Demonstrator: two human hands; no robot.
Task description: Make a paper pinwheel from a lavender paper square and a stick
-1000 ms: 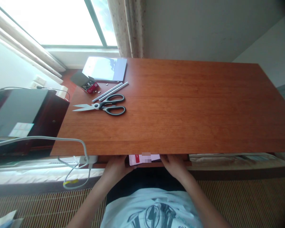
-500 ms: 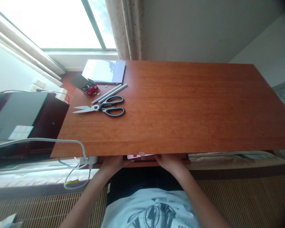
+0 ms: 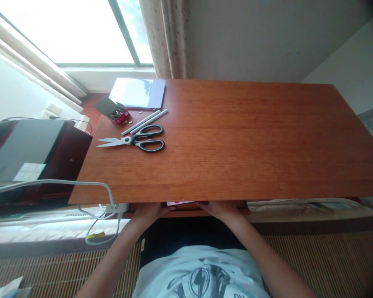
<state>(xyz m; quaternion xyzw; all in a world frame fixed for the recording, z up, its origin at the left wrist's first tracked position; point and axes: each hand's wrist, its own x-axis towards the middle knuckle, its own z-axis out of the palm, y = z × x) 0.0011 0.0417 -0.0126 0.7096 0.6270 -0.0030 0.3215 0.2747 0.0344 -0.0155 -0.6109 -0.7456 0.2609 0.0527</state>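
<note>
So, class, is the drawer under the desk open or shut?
Barely open: the drawer front juts just past the desk edge, white paper showing inside.

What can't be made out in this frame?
Head view, drawer: desk edge covers its contents except a white-and-red sliver.
Head view, left hand and right hand: fingertips tucked under the desk; grip unclear.
Head view, small open box: contents too small to identify.

White T-shirt [image 3: 202, 271], dark graphic print

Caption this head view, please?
Left hand and right hand at a drawer under a reddish wooden desk bearing steel scissors.
</note>
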